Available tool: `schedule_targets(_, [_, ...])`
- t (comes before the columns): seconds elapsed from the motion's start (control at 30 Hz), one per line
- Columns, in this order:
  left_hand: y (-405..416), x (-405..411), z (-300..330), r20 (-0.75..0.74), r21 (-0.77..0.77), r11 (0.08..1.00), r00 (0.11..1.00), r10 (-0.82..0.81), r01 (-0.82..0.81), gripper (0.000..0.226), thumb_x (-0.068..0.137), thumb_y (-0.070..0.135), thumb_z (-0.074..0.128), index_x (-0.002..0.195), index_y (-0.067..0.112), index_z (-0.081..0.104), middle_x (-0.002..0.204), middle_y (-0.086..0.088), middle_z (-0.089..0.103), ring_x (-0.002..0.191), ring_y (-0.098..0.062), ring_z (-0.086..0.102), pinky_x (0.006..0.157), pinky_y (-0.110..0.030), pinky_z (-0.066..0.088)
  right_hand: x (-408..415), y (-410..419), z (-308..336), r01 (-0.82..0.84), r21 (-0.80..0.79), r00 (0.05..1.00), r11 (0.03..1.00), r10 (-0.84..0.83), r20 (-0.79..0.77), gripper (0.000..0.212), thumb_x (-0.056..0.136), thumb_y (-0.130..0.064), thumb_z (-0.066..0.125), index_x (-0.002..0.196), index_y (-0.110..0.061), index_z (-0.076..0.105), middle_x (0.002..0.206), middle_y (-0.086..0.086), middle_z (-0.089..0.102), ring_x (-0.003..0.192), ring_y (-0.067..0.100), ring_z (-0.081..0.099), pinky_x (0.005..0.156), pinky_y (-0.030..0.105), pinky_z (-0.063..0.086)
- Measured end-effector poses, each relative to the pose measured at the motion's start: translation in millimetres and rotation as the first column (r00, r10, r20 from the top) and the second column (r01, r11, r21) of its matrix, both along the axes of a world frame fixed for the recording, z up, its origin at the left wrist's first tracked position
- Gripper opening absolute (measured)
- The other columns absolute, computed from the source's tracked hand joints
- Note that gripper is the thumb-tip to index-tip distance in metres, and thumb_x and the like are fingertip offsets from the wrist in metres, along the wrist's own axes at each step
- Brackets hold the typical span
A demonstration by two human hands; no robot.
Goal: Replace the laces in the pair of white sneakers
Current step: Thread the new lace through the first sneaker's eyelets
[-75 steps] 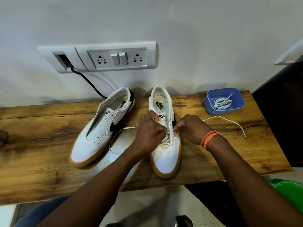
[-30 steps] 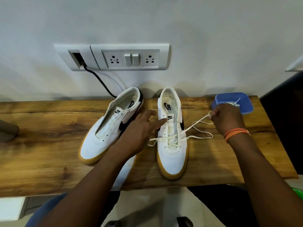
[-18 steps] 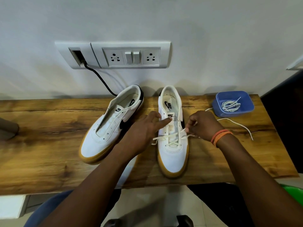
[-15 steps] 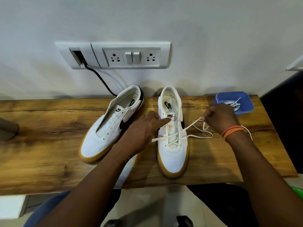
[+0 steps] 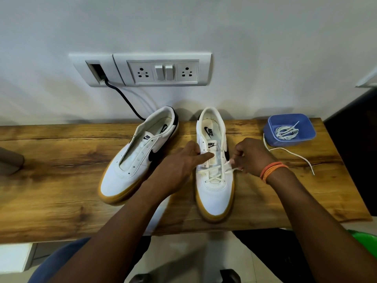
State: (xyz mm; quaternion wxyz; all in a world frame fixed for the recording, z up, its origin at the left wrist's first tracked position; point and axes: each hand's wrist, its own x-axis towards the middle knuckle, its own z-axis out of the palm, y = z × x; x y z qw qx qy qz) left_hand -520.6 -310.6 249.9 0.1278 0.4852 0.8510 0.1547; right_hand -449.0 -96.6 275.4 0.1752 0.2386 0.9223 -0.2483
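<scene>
Midway, lacing the right-hand sneaker [image 5: 214, 172] on the wooden shelf [image 5: 61, 180].

Lying beside that sneaker, just to its left and angled away: the unlaced sneaker [image 5: 138, 160], eyelets bare. Pressing flat on the right-hand sneaker's tongue with straight fingers: left hand [image 5: 183, 166], wrist lying over the gap between the shoes. Curling at the sneaker's right edge and pinching the white lace [image 5: 216, 173], already crossing the lower eyelets: right hand [image 5: 251, 156], orange bands on its wrist. Trailing off to the sneaker's right across the wood: the lace's loose end. Sitting further right, near the wall: blue tub [image 5: 273, 139] holding spare laces [image 5: 286, 131].
</scene>
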Motion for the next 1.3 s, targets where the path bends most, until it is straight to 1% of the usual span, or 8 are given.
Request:
schedule_targets(0.2, [-2.2,-4.9,-4.3,-0.003,0.063,0.998,1.000,-0.017,0.018,0.058,0.090,-0.004,0.048,0.139,0.028,0.051,0.128,-0.006,0.047,0.086,-0.024,0.059,0.065,-0.031,0.048,6.5,41.7,13.1,0.322,0.158,0.937,0.933,-0.290,-0.194,0.009,0.085,-0.012,0.074,0.084,-0.003,0.076,0.093,0.014,0.071,0.073,0.017,0.057,0.077,0.026,0.044])
schedule_targets(0.37, [-0.1,-3.1,-4.2,0.016,0.061,0.998,1.000,0.001,-0.002,0.057,0.093,-0.001,0.047,0.142,0.029,0.048,0.133,-0.003,0.045,0.087,-0.017,0.053,0.063,-0.024,0.036,5.7,28.6,10.6,0.310,0.106,0.917,0.945,-0.268,-0.297,0.030,0.079,-0.012,0.080,0.103,-0.010,0.063,0.116,0.012,0.045,0.077,0.019,0.047,0.078,0.034,0.047])
schedule_targets(0.6, [4.2,0.6,-6.9,0.042,0.078,0.997,0.999,0.013,-0.016,0.054,0.094,0.004,0.048,0.142,0.028,0.049,0.129,-0.004,0.045,0.086,-0.022,0.057,0.059,-0.029,0.042,19.8,11.4,21.7,0.009,-0.081,0.943,0.997,0.019,0.331,0.016,0.087,-0.009,0.069,0.096,-0.019,0.063,0.104,0.006,0.062,0.080,0.028,0.069,0.064,0.039,0.062])
schedule_targets(0.7, [6.4,2.2,-8.6,0.043,0.101,0.994,0.999,0.024,-0.029,0.050,0.093,0.008,0.054,0.140,0.025,0.051,0.126,-0.005,0.047,0.087,-0.027,0.060,0.062,-0.039,0.053,16.4,-5.5,14.5,-0.132,-0.093,0.918,0.987,0.157,0.364,0.032,0.091,-0.013,0.063,0.122,-0.021,0.059,0.104,0.003,0.057,0.081,0.024,0.065,0.046,0.021,0.054])
schedule_targets(0.83, [6.6,1.7,-9.9,0.068,0.148,0.988,0.997,0.039,-0.049,0.049,0.092,0.005,0.056,0.137,0.023,0.054,0.123,-0.003,0.049,0.087,-0.025,0.061,0.063,-0.042,0.055,13.9,-7.4,7.9,-0.127,-0.133,0.921,0.983,0.167,0.353,0.022,0.096,-0.022,0.059,0.077,-0.023,0.048,0.083,0.001,0.050,0.076,0.026,0.065,0.033,0.014,0.042])
schedule_targets(0.97, [8.2,4.4,-11.1,0.105,0.194,0.979,0.994,0.036,-0.056,0.041,0.091,0.011,0.058,0.131,0.021,0.059,0.122,0.000,0.051,0.096,-0.026,0.062,0.072,-0.043,0.055,16.1,3.7,16.5,-0.057,-0.275,0.921,0.960,0.157,0.358,0.022,0.091,-0.028,0.066,0.094,-0.006,0.063,0.088,0.006,0.053,0.074,0.020,0.059,0.039,0.020,0.049])
schedule_targets(1.13, [24.8,25.5,-8.5,0.349,0.375,0.919,0.937,-0.016,-0.123,0.043,0.088,0.003,0.061,0.128,0.017,0.062,0.116,0.001,0.058,0.093,-0.011,0.060,0.079,-0.024,0.051,21.9,20.4,44.0,0.041,-0.603,0.995,0.797,0.021,0.096,0.023,0.087,-0.028,0.070,0.090,-0.005,0.071,0.072,0.012,0.053,0.051,0.011,0.041,0.039,0.023,0.041])
schedule_targets(1.3, [40.6,57.6,4.4,0.727,0.320,0.906,0.685,-0.048,-0.276,0.048,0.097,0.003,0.052,0.140,0.024,0.048,0.137,0.006,0.054,0.073,-0.012,0.071,0.075,-0.023,0.055,28.9,30.9,63.9,-0.017,-0.869,0.980,0.495,-0.165,-0.113,0.023,0.082,-0.027,0.064,0.078,-0.005,0.069,0.050,0.005,0.036,0.039,0.008,0.026,0.037,0.018,0.028])
